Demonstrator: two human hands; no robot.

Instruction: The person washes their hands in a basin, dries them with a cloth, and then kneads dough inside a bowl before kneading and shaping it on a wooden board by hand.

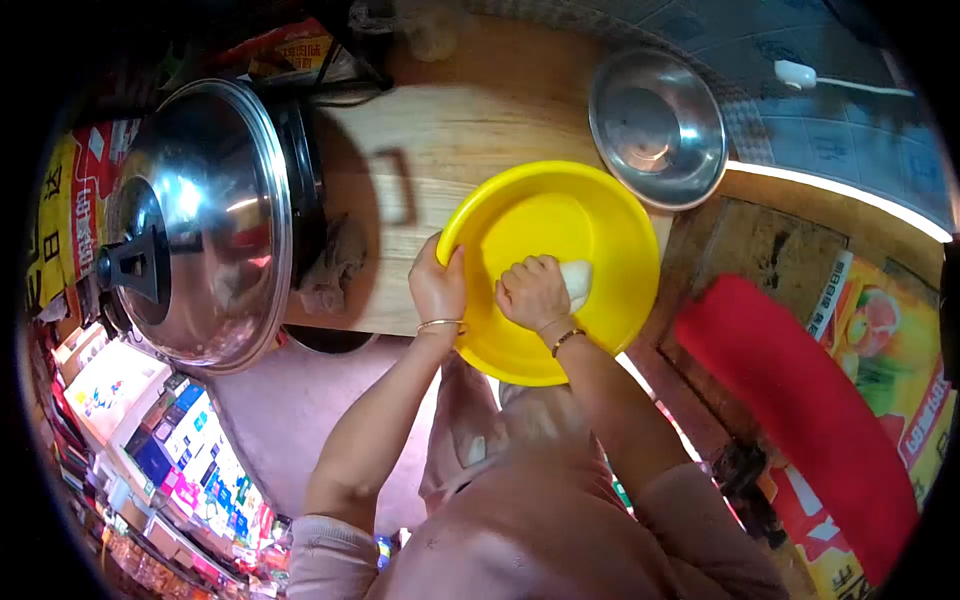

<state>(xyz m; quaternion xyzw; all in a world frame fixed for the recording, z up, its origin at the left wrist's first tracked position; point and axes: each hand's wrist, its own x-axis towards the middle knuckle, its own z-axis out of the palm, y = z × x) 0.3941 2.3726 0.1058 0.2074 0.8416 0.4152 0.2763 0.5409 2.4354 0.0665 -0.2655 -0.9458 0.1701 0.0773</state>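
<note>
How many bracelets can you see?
2. A thin bracelet is on the wrist of the left hand, which holds the yellow bowl; a darker bracelet is on the right wrist, whose hand is at the white lump.

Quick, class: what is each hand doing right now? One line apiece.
Left hand: closed on the rim of the yellow basin.
Right hand: closed in a fist against the white lump inside.

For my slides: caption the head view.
Left hand grips a round yellow plastic basin by its rim; right hand touches a smooth white lump inside.
</note>
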